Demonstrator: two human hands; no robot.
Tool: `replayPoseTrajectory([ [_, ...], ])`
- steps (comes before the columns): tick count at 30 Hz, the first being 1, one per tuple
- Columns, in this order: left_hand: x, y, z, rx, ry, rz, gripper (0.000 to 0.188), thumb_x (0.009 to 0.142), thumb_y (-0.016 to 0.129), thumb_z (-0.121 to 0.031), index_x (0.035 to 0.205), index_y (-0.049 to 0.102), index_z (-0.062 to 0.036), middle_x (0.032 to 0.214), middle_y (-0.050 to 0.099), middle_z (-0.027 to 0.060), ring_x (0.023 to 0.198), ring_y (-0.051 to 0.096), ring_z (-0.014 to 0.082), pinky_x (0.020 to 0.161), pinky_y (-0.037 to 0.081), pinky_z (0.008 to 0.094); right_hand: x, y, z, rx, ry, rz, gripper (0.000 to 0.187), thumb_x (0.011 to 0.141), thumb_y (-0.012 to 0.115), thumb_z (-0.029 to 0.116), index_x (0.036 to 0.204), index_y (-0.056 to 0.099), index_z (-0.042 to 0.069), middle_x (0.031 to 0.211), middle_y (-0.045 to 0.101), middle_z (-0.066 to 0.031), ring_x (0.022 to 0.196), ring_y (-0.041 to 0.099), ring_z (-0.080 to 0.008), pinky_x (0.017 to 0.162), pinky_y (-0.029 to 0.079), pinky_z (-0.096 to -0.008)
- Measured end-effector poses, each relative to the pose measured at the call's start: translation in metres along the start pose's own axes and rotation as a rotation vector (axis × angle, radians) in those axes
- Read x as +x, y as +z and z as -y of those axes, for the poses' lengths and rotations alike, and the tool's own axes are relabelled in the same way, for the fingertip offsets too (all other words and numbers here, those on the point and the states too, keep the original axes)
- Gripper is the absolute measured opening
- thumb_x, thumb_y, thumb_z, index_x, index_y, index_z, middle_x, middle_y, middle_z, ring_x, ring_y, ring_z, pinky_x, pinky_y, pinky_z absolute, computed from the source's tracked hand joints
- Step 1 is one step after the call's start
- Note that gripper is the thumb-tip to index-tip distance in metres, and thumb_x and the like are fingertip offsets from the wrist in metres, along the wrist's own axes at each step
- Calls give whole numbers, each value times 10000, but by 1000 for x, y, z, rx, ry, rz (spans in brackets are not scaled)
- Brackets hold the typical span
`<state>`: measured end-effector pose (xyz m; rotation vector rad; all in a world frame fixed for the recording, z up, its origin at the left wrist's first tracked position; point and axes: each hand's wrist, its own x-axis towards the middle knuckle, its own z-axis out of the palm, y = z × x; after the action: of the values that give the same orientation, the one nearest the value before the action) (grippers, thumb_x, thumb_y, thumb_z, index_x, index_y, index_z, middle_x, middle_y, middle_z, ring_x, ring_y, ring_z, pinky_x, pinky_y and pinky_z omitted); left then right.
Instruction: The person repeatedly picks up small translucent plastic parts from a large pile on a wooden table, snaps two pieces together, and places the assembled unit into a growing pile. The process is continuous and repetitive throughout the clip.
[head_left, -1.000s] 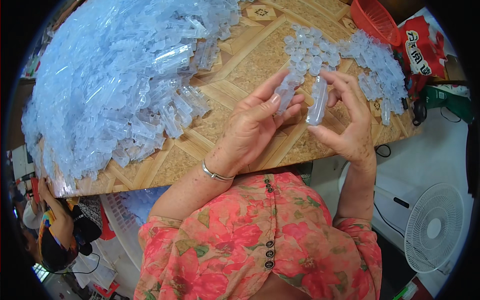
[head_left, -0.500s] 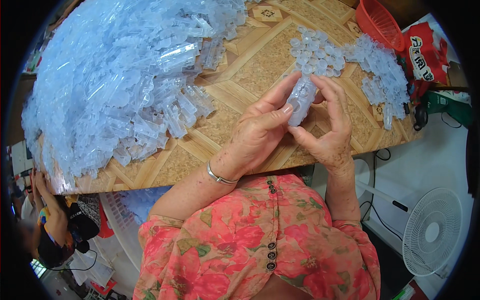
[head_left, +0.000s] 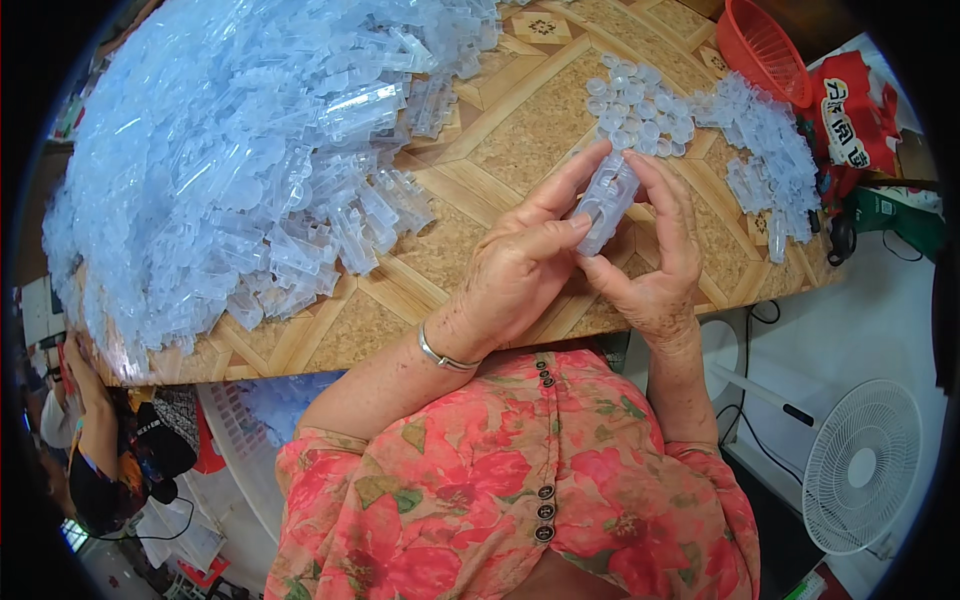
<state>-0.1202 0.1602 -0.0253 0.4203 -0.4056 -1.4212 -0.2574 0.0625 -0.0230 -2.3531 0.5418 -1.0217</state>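
Between my two hands is a clear plastic tube-shaped case (head_left: pixel 609 203) with an oval opening in its side, tilted over the table's near edge. My left hand (head_left: pixel 525 245) grips it with the thumb along its side and the fingers behind the upper end. My right hand (head_left: pixel 652 270) pinches it between the thumb at the lower end and a fingertip at the top. Just beyond my fingers lies a cluster of small round clear plastic caps (head_left: pixel 638 105). A huge heap of clear bluish plastic pieces (head_left: pixel 230 170) covers the table's left side.
A smaller pile of clear plastic pieces (head_left: pixel 775 150) lies at the right, by a red plastic basket (head_left: pixel 757 50) and a red bag (head_left: pixel 853 110). A white fan (head_left: pixel 862 465) stands at lower right. Another person's arm (head_left: pixel 92 400) is at far left, beside the table (head_left: pixel 480 190).
The plastic case has turned a little in my fingers, showing its side opening more plainly. Both hands keep nearly the same place. The other person's arm at far left has shifted slightly.
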Motion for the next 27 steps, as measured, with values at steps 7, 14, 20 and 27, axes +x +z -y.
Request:
replayPoseTrajectory([
  [7,-1,-1,0,29,21,7,660,971,461,-61,1590,237,-17,1537,394,119,1378,417,211,1169,320,366,0,1,1,64,23,-10,799,643,848,67,1382,543,49,1385,557,-155,1272,558,-310,1010,516,-403],
  [14,-2,-1,0,55,7,22,644,989,439,-64,1599,235,-28,1547,388,114,1377,413,201,1164,306,343,-1,0,-1,20,-28,-13,796,639,837,49,1378,540,40,1379,566,-163,1266,566,-321,1030,500,-417],
  [20,-3,0,1,163,12,39,635,1034,463,-113,1613,211,-50,1545,387,91,1341,417,157,1127,324,306,-3,3,0,2,-53,-52,795,640,844,64,1374,541,33,1378,572,-168,1262,570,-338,1049,484,-426],
  [27,-4,-8,13,397,80,75,670,1019,524,-87,1617,221,-81,1258,546,39,1033,494,83,918,428,230,-7,2,-3,1,-84,-69,791,674,883,134,1375,537,17,1380,586,-179,1271,573,-344,1065,470,-433],
])
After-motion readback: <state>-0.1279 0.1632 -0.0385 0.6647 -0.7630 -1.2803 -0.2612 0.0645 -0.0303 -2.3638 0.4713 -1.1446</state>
